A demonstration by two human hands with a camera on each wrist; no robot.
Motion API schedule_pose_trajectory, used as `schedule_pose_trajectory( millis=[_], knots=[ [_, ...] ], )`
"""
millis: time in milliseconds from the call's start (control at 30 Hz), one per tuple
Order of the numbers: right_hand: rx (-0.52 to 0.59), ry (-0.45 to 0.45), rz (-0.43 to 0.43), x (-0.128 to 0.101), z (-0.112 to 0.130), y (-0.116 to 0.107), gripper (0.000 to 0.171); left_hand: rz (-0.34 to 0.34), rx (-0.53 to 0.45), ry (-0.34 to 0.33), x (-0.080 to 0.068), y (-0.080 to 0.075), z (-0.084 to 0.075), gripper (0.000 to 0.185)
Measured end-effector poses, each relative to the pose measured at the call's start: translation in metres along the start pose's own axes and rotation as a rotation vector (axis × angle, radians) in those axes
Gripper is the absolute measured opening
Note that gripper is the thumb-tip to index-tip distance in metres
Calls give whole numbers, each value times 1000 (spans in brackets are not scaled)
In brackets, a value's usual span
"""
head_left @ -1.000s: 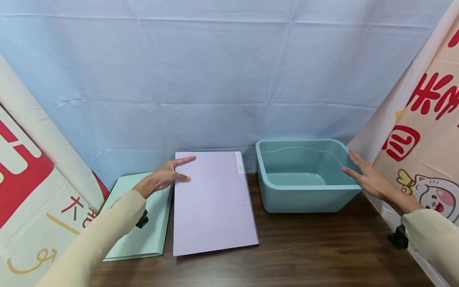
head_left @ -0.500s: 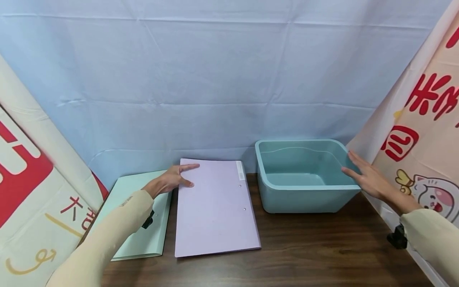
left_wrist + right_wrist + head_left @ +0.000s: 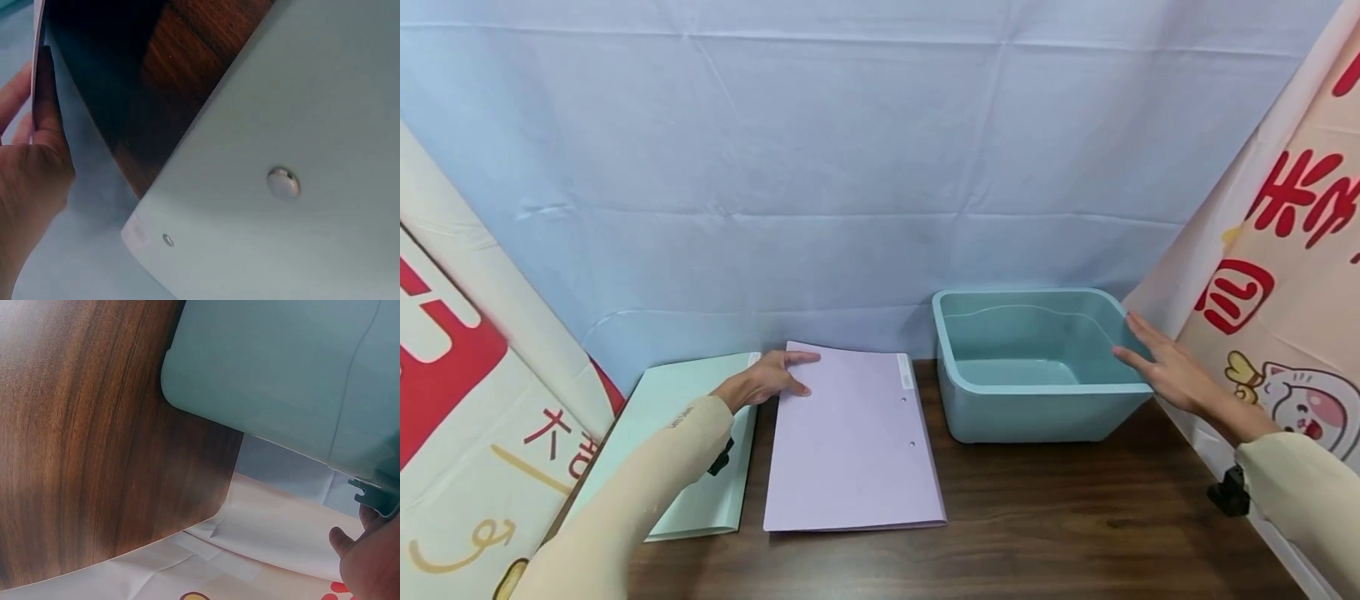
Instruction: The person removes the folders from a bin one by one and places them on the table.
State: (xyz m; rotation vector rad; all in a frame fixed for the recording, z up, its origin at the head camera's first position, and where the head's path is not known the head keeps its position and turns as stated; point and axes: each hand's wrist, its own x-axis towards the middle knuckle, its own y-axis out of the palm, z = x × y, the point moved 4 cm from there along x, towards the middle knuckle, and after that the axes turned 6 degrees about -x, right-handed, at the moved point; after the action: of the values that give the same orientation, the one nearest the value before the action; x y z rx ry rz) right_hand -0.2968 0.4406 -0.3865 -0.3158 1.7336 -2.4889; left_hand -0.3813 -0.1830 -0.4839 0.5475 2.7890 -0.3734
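Note:
My left hand [image 3: 769,375] pinches the left edge of a lilac folder [image 3: 857,450] near its far corner, thumb and forefinger on the cover and other fingers out of sight beneath. In the left wrist view, that folder [image 3: 37,37] appears edge-on between the fingers, raised off the table at that side. A pale green folder [image 3: 703,500] lies under my left forearm; metal rivets dot its cover [image 3: 337,125]. My right hand [image 3: 1172,371] rests on the right rim of a teal plastic bin [image 3: 1022,417], fingers fairly straight and thumb over the rim.
The dark wooden table [image 3: 1060,517] extends in front of the folder and bin. A pale blue cloth [image 3: 850,167] hangs close behind them. Printed cloth banners [image 3: 1300,275] stand at both sides, the right one near my right hand.
My left hand has drawn the lilac folder's far end toward me and slightly right. Its far left corner now bends upward. My right hand and the bin stay almost the same.

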Motion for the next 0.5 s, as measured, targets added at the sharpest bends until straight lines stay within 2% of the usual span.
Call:
schedule_pose_trajectory(
  millis=[267, 400, 500],
  knots=[
    [-22, -2, -2, 0, 2, 1, 81, -77, 21, -51, -1, 1, 8, 78],
    [-39, -12, -8, -1, 4, -1, 81, -122, 102, -11, -1, 2, 8, 77],
    [-60, -15, -3, -1, 6, -2, 81, -167, 207, 18, -2, 4, 8, 76]
  ],
)
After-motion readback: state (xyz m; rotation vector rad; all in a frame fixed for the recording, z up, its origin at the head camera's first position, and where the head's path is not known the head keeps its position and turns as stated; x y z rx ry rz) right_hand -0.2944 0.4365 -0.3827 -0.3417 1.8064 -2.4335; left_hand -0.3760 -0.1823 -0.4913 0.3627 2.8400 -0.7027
